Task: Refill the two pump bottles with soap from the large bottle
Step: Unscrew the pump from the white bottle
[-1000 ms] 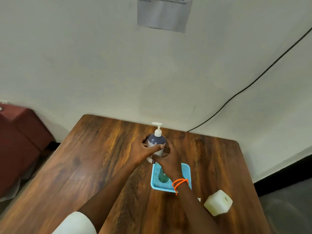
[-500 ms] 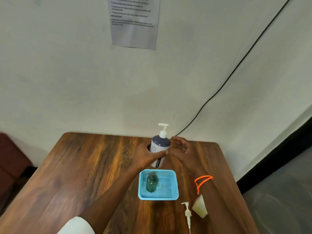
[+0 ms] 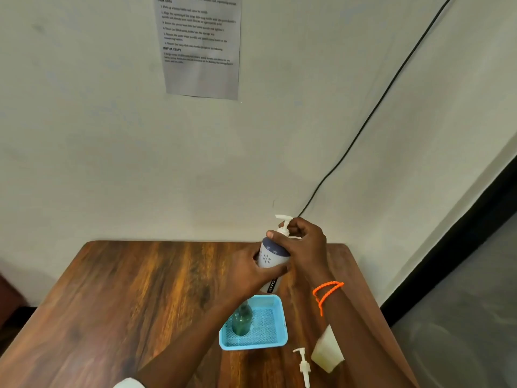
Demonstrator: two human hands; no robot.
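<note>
The white-and-blue pump bottle [image 3: 272,257], now lifted off the table [image 3: 126,289], is gripped by the left hand [image 3: 251,268] while its pump collar is newly grasped by the right hand [image 3: 303,243], suggesting unscrewing for refilling.

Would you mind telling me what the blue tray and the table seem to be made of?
The blue tray looks like moulded plastic: uniform colour, mesh-patterned floor. The table shows brown wood grain with a soft sheen; whether solid wood or laminate cannot be told.
</note>
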